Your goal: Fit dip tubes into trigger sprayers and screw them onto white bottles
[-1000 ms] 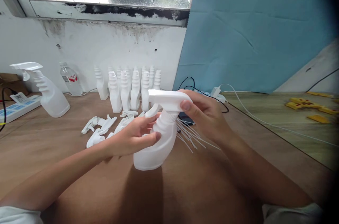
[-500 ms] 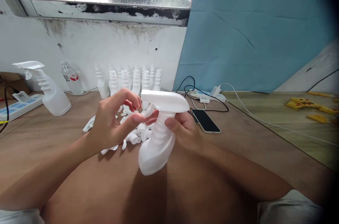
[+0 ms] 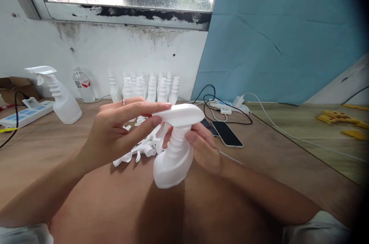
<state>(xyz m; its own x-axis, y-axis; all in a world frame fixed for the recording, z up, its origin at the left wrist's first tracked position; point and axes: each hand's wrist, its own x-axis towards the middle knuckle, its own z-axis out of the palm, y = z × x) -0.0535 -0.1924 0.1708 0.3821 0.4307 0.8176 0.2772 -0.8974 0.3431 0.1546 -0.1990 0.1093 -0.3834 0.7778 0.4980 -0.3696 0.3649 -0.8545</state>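
Observation:
A white spray bottle point(image 3: 173, 163) with its trigger head point(image 3: 181, 115) on top is held tilted above the table, in front of me. My right hand point(image 3: 203, 146) wraps round its ribbed neck, thumb on the near side and fingers behind. At the nozzle end of the head, my left hand point(image 3: 123, 124) pinches with fingers on top and thumb below. The small trigger lever point(image 3: 162, 130) hangs under the head, beside the left thumb. Behind the hands lies a pile of loose white plastic spray-head parts point(image 3: 147, 147), partly hidden by the left hand.
Several white bottles without heads point(image 3: 152, 88) stand against the wall. On the left are another spray bottle point(image 3: 65, 101), a clear water bottle point(image 3: 83, 86), a power strip point(image 3: 31, 114) and a cardboard box point(image 3: 17, 88). A phone point(image 3: 227, 134), cables and yellow pieces point(image 3: 337, 117) lie to the right.
My left hand has moved from the trigger lever up onto the nozzle end of the head, its fingers straightening over the top. The right hand keeps its hold on the neck. The view has shifted slightly.

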